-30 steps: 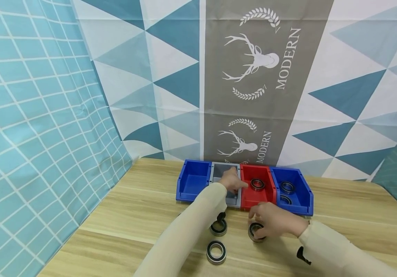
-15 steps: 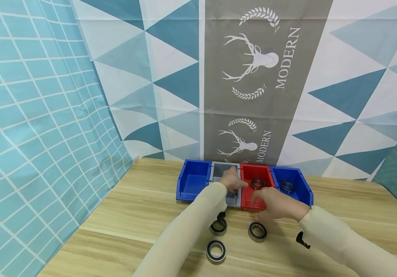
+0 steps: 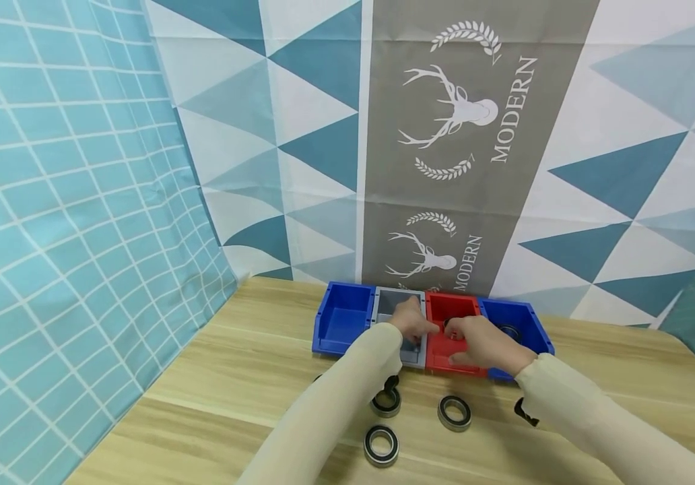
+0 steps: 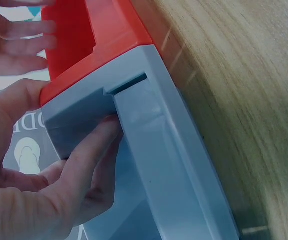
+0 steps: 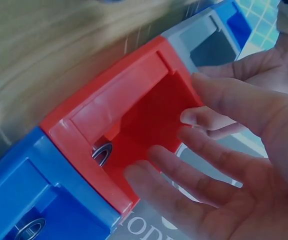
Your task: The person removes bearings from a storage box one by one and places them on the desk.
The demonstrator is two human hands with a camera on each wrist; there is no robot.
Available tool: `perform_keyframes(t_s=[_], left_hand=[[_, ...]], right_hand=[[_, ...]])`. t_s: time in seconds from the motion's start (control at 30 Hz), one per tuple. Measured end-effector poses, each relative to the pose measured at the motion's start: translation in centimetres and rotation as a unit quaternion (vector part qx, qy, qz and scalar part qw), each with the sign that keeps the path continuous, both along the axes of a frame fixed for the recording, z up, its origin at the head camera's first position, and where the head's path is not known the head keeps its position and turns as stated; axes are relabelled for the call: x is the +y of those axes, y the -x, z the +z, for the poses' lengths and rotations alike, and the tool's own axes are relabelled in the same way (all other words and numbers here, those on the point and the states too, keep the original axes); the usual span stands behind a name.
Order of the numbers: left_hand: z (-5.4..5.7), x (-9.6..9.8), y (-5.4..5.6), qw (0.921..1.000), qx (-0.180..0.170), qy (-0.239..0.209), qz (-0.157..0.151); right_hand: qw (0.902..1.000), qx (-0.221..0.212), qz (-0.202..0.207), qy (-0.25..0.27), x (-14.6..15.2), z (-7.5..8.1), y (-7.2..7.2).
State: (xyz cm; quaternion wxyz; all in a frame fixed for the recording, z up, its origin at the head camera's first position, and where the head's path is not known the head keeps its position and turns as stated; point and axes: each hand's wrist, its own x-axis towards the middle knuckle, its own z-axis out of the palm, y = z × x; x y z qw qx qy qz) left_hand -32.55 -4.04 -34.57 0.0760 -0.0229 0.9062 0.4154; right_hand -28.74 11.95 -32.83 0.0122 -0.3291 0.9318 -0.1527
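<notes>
My left hand [image 3: 411, 322] is at the grey bin [image 4: 156, 130], fingers inside it and thumb at the red bin's edge, gripping the side wall between the two bins. My right hand [image 3: 488, 342] hovers over the red bin [image 3: 453, 304] with fingers spread and nothing in them. One ball bearing [image 5: 102, 154] lies inside the red bin, partly behind its front lip. On the table in front of the bins lie a ball bearing [image 3: 443, 412] below my right hand, another bearing [image 3: 368, 446] nearer me, and a third bearing [image 3: 387, 413] beside my left sleeve.
A blue bin [image 3: 347, 325] closes the row on the left. Another blue bin [image 3: 529, 330], with a bearing [image 5: 30, 229] in it, stands at the right end. A dark edge shows past my left sleeve. Patterned cloth [image 3: 299, 168] hangs behind the wooden table [image 3: 220, 377].
My right hand has left the bearing on the table and moved up over the red bin; that bearing stays on the table. The left hand keeps its place. The head view has shifted slightly.
</notes>
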Motion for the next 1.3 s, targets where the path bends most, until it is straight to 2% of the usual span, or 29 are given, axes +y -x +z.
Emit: perform_keyframes(t_s=[0.3, 0.47, 0.7, 0.93, 1.3], left_hand=[[-0.3, -0.1, 0.2, 1.0, 0.005, 0.005, -0.002], [-0.4, -0.1, 0.2, 0.9999, 0.008, 0.007, 0.002], [-0.5, -0.1, 0.3, 1.0, 0.005, 0.003, 0.0], [-0.6, 0.0, 0.7, 1.0, 0.002, 0.0, -0.006], [-0.2, -0.1, 0.2, 1.0, 0.003, -0.004, 0.001]], right_hand=[[0.9995, 0.016, -0.005, -0.026, -0.8, -0.3, 1.7], [0.9986, -0.004, -0.022, -0.049, -1.4, -0.3, 2.5], [0.9966, -0.039, -0.062, -0.037, -2.2, -1.1, 3.4], [0.9948, -0.013, -0.086, -0.053, -2.6, -1.8, 4.3], [0.992, -0.032, -0.107, -0.059, -2.6, -2.6, 6.3]])
